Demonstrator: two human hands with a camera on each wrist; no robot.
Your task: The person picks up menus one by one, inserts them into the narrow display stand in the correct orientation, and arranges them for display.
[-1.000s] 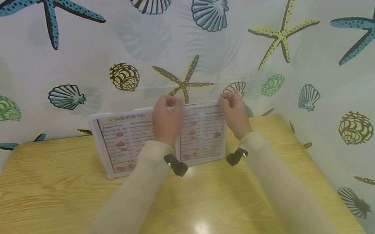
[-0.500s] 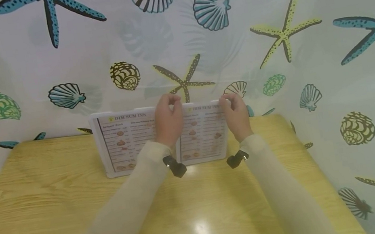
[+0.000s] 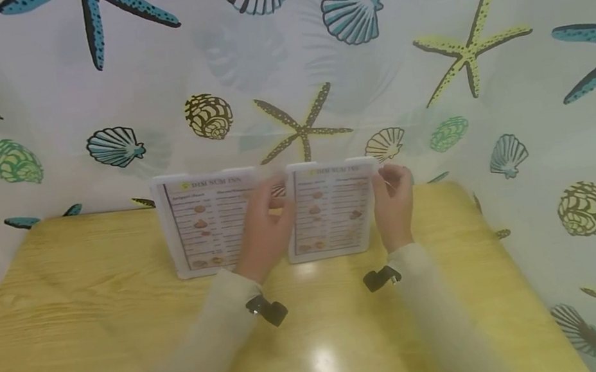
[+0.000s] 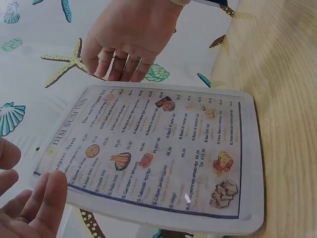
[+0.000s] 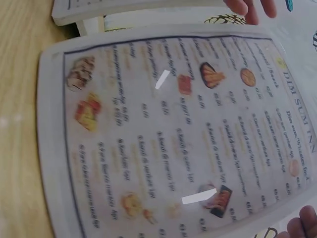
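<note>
Two white-framed "DIM SUM INN" menus stand side by side at the back of the table. In the head view, my left hand [image 3: 263, 227] is between them, in front of the left menu [image 3: 199, 227] and beside the left edge of the right menu [image 3: 330, 207]. My right hand [image 3: 394, 203] is just past the right menu's right edge. The left wrist view shows my left fingers [image 4: 49, 206] loosely spread near that menu's edge, with the right hand's fingers [image 4: 119, 64] extended on its far side. Neither hand grips a menu.
A wood-grain table [image 3: 124, 343] lies below. Behind it and to the right hangs a white cloth [image 3: 277, 53] printed with starfish and shells. Black bands [image 3: 268, 311] sit on both wrists.
Both hands have come off the right menu's top edge and lowered to its sides, the right one moving rightward. A gap now shows between the menus. The view has shifted slightly.
</note>
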